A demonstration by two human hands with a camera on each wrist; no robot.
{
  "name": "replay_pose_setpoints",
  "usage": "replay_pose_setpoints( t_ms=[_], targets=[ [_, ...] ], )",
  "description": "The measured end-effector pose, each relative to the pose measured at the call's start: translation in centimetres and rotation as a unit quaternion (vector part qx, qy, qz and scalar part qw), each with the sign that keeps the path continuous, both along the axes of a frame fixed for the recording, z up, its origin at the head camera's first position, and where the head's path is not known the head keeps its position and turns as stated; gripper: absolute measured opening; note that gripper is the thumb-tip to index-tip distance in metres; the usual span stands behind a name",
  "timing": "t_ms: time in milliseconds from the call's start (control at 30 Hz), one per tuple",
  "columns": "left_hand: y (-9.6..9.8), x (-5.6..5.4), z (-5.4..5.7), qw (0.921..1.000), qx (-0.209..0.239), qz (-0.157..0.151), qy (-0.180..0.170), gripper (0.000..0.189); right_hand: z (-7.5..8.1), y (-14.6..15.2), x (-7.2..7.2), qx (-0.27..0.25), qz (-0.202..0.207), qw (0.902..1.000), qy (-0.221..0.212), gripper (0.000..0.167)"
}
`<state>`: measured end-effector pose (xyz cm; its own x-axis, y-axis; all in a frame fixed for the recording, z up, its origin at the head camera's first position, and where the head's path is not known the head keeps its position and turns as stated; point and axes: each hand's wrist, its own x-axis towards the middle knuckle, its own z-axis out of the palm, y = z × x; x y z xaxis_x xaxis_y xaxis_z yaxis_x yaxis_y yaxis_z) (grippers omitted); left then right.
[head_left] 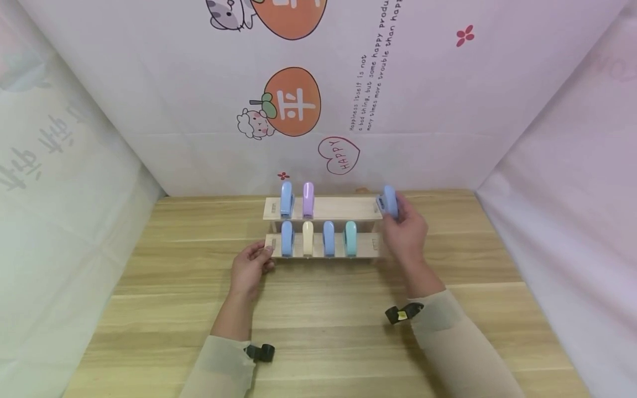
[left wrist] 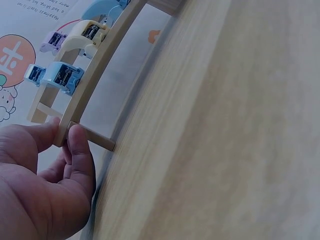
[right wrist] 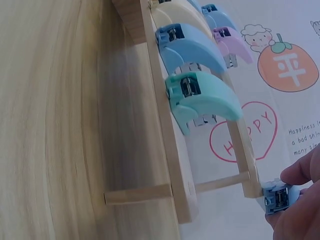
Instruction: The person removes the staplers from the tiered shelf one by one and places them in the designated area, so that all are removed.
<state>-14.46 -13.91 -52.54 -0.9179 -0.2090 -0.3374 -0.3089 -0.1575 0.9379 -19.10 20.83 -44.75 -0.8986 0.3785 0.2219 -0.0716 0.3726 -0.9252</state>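
Note:
My right hand (head_left: 407, 232) holds a small blue stapler (head_left: 390, 202) at the right end of the rack's back shelf (head_left: 343, 208). In the right wrist view that stapler (right wrist: 278, 197) sits between thumb and fingers, close by the shelf end. With thumb and fingers, my left hand (head_left: 250, 269) pinches the left end of the front shelf (left wrist: 75, 112). Standing on the front shelf are a blue stapler (head_left: 287, 239), a cream one (head_left: 308, 239), another blue one (head_left: 328, 239) and a teal stapler (head_left: 350, 239). A blue stapler (head_left: 286, 199) and a purple stapler (head_left: 308, 199) stand on the back shelf.
The two-step wooden rack stands on a wood-grain table (head_left: 318, 331) near its back edge. Behind it rises a white printed cloth (head_left: 423, 110) with orange fruit drawings. White cloth also hangs at the left (head_left: 64, 193) and the right (head_left: 562, 193).

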Motion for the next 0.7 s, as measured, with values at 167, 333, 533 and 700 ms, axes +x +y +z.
replay_pose_setpoints(
  t_ms=[167,333,533,700],
  targets=[
    [0.0,0.0,0.0,1.0,0.002,0.001,0.001,0.044,-0.1,0.4,0.1,-0.015,-0.005,0.9999,-0.001,0.051],
    [0.0,0.1,0.1,1.0,-0.004,0.0,0.002,0.046,-0.2,0.9,0.4,-0.024,-0.017,0.9995,-0.012,0.052],
    [0.0,0.1,0.3,1.0,-0.005,0.0,0.003,0.045,-0.7,1.8,0.5,-0.022,-0.025,0.9994,-0.002,0.052],
    [0.1,0.2,0.3,1.0,-0.006,-0.003,0.003,0.046,-1.4,2.6,0.4,-0.019,-0.034,0.9992,0.001,0.052]
  ],
)
